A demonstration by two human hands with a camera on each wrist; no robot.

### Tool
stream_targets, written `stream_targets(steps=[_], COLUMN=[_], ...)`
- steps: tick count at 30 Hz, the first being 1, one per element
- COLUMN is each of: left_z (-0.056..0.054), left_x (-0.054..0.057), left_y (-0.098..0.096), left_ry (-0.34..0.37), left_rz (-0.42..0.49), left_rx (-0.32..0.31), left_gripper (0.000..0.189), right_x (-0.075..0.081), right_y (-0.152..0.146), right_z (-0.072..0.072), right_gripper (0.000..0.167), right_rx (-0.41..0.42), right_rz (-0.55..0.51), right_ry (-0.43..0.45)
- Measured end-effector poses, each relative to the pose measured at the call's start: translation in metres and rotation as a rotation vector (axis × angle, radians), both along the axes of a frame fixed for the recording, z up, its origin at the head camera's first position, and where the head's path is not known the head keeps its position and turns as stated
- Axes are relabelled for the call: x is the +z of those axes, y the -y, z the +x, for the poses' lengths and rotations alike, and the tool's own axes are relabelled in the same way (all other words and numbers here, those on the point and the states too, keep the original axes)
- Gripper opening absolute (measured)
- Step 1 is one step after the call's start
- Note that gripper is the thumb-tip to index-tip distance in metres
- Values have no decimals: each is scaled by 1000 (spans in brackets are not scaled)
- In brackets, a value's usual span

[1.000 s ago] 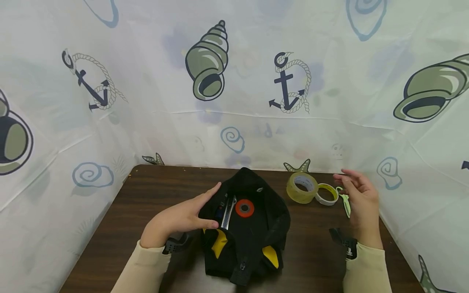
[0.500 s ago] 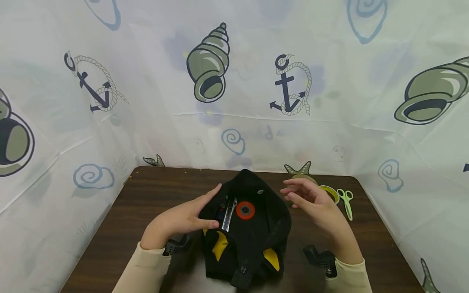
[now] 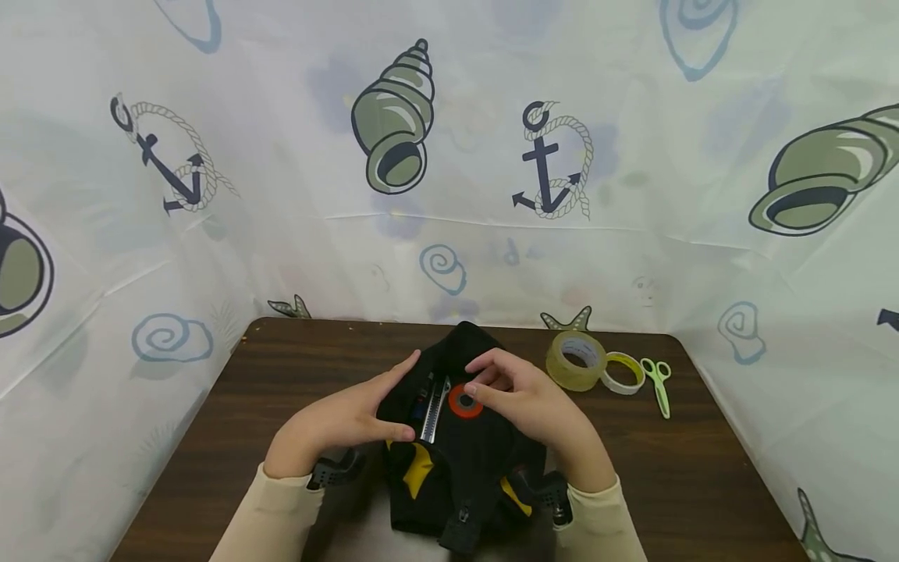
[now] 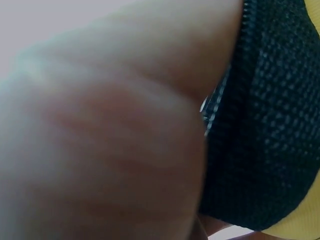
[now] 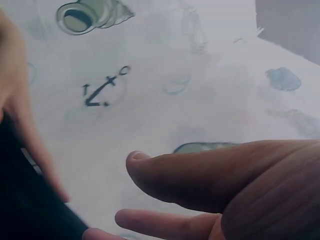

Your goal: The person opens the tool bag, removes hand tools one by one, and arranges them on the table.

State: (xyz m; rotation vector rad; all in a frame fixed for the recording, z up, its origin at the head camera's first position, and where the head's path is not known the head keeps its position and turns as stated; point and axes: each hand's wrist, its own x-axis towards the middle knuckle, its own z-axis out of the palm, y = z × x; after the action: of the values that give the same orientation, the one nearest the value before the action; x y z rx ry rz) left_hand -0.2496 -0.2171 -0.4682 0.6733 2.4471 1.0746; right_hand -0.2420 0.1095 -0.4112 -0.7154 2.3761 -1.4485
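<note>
A black bag (image 3: 460,484) with yellow patches lies unzipped in the middle of the table. My left hand (image 3: 347,414) holds its left side, thumb over the rim of the opening, and the black fabric and zipper edge (image 4: 232,110) show close up in the left wrist view. Inside are a red ring-shaped roll (image 3: 464,401) with a grey centre, a slim silver tool like a box cutter (image 3: 432,417) and a dark, partly hidden item (image 3: 420,404). My right hand (image 3: 530,394) is over the bag, fingertips near the red roll, thumb and fingers apart and holding nothing.
Behind and right of the bag stand a clear packing tape roll (image 3: 576,361), a smaller white and yellow tape roll (image 3: 623,373) and light green scissors (image 3: 657,386). A printed cloth (image 3: 477,257) hangs behind the brown table (image 3: 316,351).
My right hand has moved left from beside the scissors, past the tape rolls, to over the bag. My left hand has stayed on the bag's left side.
</note>
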Motion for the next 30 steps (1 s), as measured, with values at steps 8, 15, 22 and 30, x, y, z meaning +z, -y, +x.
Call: stream_targets(steps=[8, 15, 22, 30], left_z=[-2, -1, -1, -2], left_x=[-1, -2, -3, -4], left_y=[1, 4, 3, 1], left_ry=[-8, -8, -9, 5], left_rz=[11, 6, 11, 10], left_rx=[-8, -5, -5, -7], left_gripper=[118, 119, 119, 118], right_x=[-30, -22, -42, -95], right_y=[24, 41, 48, 37], right_z=[-22, -30, -52, -68], right_gripper=[28, 34, 39, 47], right_rx=[-22, -95, -70, -26], right_rz=[-77, 43, 137, 97], right_ry=[89, 137, 146, 67])
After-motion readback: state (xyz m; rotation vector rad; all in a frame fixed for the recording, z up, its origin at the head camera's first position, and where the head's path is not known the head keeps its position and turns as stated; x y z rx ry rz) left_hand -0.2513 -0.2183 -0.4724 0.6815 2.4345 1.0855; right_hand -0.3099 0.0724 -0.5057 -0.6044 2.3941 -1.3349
